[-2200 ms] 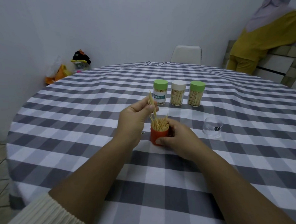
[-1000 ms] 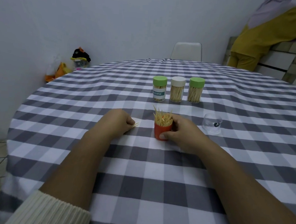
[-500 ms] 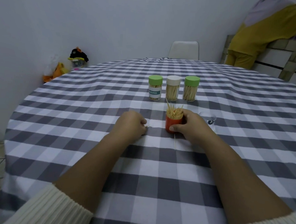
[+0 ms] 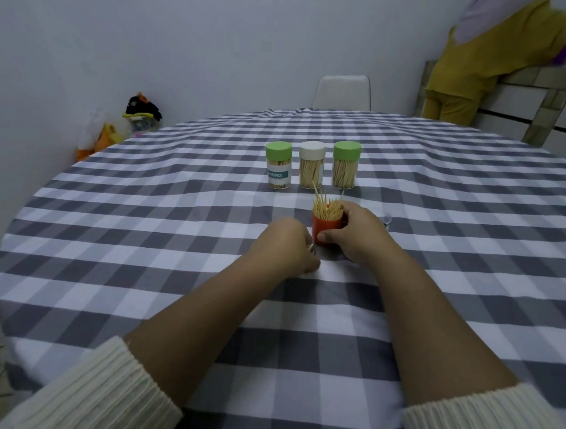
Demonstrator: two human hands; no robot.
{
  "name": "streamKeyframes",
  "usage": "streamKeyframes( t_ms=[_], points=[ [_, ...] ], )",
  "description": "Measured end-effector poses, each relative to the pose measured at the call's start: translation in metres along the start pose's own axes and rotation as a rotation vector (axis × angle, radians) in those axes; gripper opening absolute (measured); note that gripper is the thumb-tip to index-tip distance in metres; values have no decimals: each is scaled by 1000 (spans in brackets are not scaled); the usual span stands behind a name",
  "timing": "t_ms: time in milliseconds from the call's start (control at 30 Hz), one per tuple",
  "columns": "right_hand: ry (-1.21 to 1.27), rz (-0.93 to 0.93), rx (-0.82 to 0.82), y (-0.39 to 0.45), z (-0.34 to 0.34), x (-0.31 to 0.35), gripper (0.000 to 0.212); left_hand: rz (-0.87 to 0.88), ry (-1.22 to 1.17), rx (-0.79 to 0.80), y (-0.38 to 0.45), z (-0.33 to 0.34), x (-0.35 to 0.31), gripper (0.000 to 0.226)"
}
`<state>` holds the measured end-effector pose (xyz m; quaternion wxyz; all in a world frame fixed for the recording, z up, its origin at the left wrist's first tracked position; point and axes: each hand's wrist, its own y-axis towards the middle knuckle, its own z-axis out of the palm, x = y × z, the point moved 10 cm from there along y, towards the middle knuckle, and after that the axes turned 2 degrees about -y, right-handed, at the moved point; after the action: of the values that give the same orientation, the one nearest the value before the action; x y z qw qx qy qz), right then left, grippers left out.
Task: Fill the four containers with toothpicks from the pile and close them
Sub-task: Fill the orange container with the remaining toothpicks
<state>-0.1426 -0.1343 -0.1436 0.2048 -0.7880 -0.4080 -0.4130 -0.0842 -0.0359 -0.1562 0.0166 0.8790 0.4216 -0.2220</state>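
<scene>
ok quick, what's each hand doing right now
Left hand: fingers curled down at the cloth; a held toothpick cannot be told.
Right hand: grips the red cup.

Lighting dim, cool and even; shadows soft. No glare. Wide-angle distortion bows the round grey-and-white checked table (image 4: 143, 226) edge. Slight overall softness.

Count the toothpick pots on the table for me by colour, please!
Green-lidded pots: 2, the left one and the right one
White-lidded pot: 1
Orange pot, open and full: 1
Total: 4
</scene>
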Motion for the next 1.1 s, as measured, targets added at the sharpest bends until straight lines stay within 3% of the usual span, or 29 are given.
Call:
streamKeyframes(
  t_ms=[200, 367, 733, 900, 1100],
  points=[
    [-26, 5, 5, -1, 1, 2, 59, -54, 282, 60, 6, -4, 8, 40],
    [-58, 0, 22, -3, 4, 5, 61, -34, 400, 14, 4, -11, 15, 36],
    [-105, -11, 78, -7, 20, 15, 65, -36, 400, 34, 11, -19, 29, 36],
    [-103, -21, 86, -10, 22, 17, 63, -13, 360, -41, 6, -25, 37, 30],
    [-117, -27, 94, -13, 24, 20, 65, 17, 98, -106, -7, -37, 46, 32]
  ],
)
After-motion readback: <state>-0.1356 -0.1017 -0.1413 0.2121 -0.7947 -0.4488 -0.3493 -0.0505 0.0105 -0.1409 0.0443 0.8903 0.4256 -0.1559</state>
